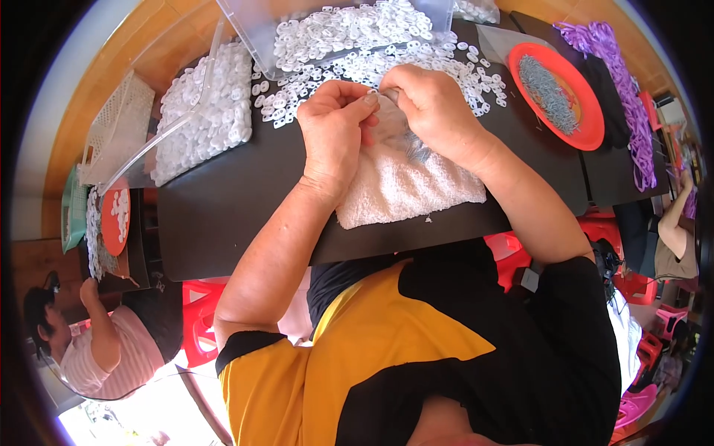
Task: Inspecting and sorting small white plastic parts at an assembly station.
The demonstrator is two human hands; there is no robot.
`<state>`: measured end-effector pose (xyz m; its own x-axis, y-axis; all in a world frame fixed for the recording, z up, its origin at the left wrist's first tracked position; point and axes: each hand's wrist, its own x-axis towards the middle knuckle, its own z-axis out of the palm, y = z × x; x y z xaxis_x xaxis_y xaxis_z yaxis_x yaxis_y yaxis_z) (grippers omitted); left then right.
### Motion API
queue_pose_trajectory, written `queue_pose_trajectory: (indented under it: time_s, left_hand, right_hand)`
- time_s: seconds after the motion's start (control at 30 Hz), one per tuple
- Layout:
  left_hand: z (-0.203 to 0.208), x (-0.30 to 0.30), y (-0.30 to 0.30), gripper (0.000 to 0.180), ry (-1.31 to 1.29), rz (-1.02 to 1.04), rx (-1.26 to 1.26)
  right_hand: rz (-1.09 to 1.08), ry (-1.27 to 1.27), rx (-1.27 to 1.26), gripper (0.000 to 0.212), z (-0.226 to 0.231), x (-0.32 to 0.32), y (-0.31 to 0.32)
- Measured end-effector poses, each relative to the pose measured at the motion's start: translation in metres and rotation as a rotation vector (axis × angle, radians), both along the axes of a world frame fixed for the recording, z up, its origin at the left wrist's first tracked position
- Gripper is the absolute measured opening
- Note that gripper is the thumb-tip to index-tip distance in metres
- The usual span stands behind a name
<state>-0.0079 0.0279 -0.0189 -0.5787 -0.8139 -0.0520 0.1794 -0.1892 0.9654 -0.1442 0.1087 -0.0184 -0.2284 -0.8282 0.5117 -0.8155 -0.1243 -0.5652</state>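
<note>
My left hand (332, 130) is closed in a pinch, thumb against fingers, above a white towel (409, 189) at the table's near edge. Close beside it, my right hand (435, 111) also pinches, its fingertips turned toward the left ones. Whatever sits between the fingertips is too small and covered to make out. Some thin grey metal pieces (420, 153) lie on the towel beneath my right wrist. Just beyond both hands spreads a loose pile of small white oval plastic pieces with holes (372, 67).
A clear plastic bin (253, 41) holds more white pieces. To its left lies a full bag of them (204, 111). At right is a red plate (591, 111) of grey metal pins, beside purple ribbon (636, 126). Other people sit at far left and far right.
</note>
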Motion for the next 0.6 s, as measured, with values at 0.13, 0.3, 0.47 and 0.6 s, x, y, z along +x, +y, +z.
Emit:
queue_pose_trajectory:
  time_s: [0.13,0.3,0.47,0.6]
  left_hand:
    - [-0.0006,0.0002,-0.001,0.005,-0.021,-0.023,-0.012]
    - [0.0011,-0.001,-0.0006,0.004,-0.038,-0.053,-0.016]
    - [-0.0027,-0.0015,0.0013,0.004,-0.084,-0.058,-0.025]
    - [-0.0048,-0.0021,-0.0021,0.003,-0.104,-0.073,-0.042]
  right_hand:
    - [0.014,0.086,0.018,0.013,0.0017,-0.0011,0.0022]
    - [0.002,0.112,0.044,0.012,0.0025,-0.0001,0.0042]
    - [0.012,0.018,0.05,0.014,-0.0059,0.0059,0.0017]
    - [0.042,-0.048,0.062,0.011,-0.0042,-0.0001,-0.0005]
